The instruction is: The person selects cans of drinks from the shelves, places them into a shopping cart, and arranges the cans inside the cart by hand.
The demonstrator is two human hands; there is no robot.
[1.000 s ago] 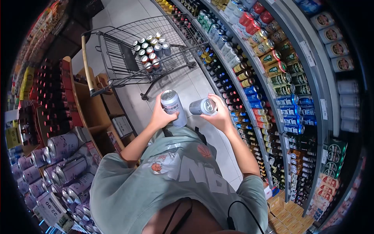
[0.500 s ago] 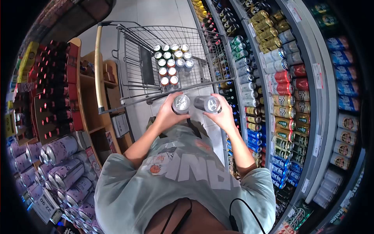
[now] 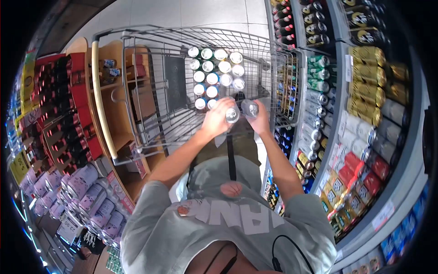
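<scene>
My left hand (image 3: 218, 117) is wrapped round a silver-topped can (image 3: 232, 115). Close beside it, my right hand (image 3: 260, 118) grips a second can (image 3: 250, 108) with a greyish body. Both are held over the near side of a wire shopping cart (image 3: 173, 84). Inside the cart stand several upright cans (image 3: 211, 78) in rows, tops facing up. The labels on the held cans are mostly hidden by my fingers and blur.
Shelves on the right hold gold cans (image 3: 367, 84), green cans (image 3: 318, 73) and red cans (image 3: 353, 163). On the left are a wooden rack (image 3: 119, 107), dark bottles with red caps (image 3: 57, 116) and stacked pale purple cans (image 3: 93, 194). The cart's handle (image 3: 101, 105) faces left.
Both hands have moved forward with the cans, from outside the cart's near edge to over it. The cart appears nearer, and my view has turned.
</scene>
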